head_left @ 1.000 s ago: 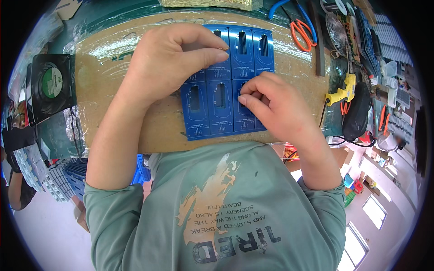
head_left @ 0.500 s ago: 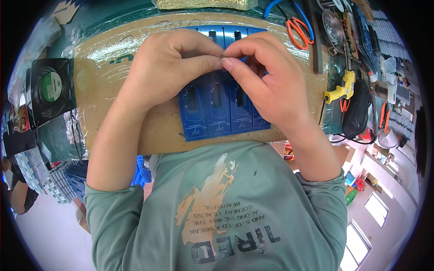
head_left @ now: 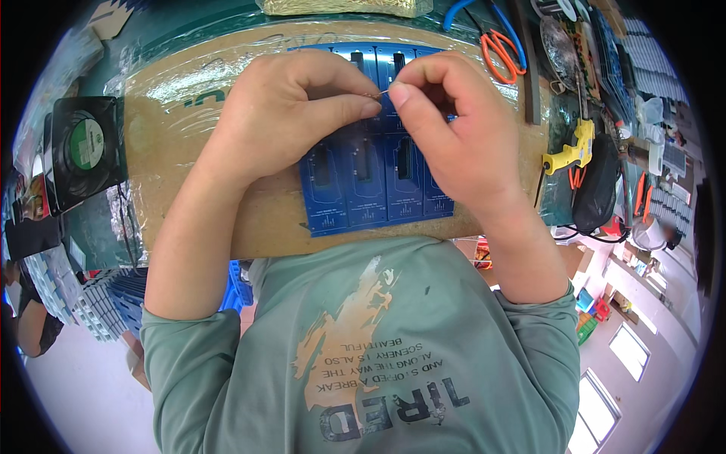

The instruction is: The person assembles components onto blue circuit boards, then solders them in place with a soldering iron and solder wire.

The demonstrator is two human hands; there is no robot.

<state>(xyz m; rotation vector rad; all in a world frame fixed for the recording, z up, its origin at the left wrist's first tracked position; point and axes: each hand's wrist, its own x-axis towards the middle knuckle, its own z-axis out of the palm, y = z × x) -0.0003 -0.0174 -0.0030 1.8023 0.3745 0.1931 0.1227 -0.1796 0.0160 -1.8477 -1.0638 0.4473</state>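
Observation:
A thin copper-coloured piece, like a short wire or component lead (head_left: 383,92), stretches between my fingertips. My left hand (head_left: 280,110) pinches one end of it between thumb and forefinger. Its other end is in the pinch of my right hand (head_left: 465,132), with the remaining fingers curled in. Both hands hover over a blue circuit board panel (head_left: 363,210) with dark rectangular slots and white outlines. My hands cover much of the panel's upper part. The panel lies on a brown cardboard sheet (head_left: 181,166) wrapped in clear film.
On the left stands a black fan (head_left: 85,144) with a green hub. Cutters with orange and blue handles (head_left: 501,57) lie at the upper right, beside a dark bar (head_left: 527,83). A yellow glue gun (head_left: 571,149) rests farther right. A gold package (head_left: 344,7) sits at the far edge.
My right hand has drawn slightly to the right, away from the left one. More of the thin wire-like piece now shows between the fingertips. My left hand has barely moved.

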